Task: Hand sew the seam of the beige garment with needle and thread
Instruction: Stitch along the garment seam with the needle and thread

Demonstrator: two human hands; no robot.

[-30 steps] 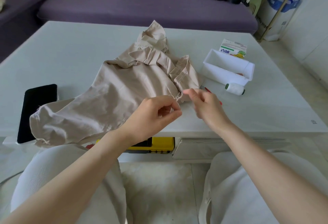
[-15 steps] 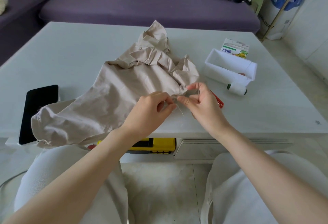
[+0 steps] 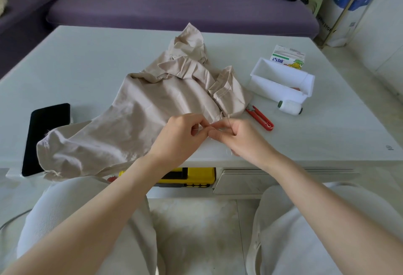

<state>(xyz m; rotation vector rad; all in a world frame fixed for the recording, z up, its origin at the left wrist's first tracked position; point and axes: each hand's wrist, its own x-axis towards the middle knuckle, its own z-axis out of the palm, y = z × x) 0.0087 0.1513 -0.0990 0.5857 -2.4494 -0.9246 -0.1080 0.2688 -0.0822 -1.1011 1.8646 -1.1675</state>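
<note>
The beige garment (image 3: 139,113) lies crumpled across the pale table (image 3: 87,61), one end hanging over the near edge. My left hand (image 3: 181,137) pinches the garment's near edge at the seam. My right hand (image 3: 242,137) touches it fingertip to fingertip and holds a thin needle (image 3: 229,119) that sticks up between its fingers. The thread is too fine to follow.
Red thread snips (image 3: 260,117) lie just right of my hands. A white thread spool (image 3: 290,107), an open white box (image 3: 281,80) and a small carton (image 3: 287,57) sit further right. A black phone (image 3: 45,137) lies at the left edge. A purple sofa (image 3: 174,6) stands behind.
My right hand has come down and left from above the snips until its fingertips meet my left hand's at the seam. The snips are now uncovered.
</note>
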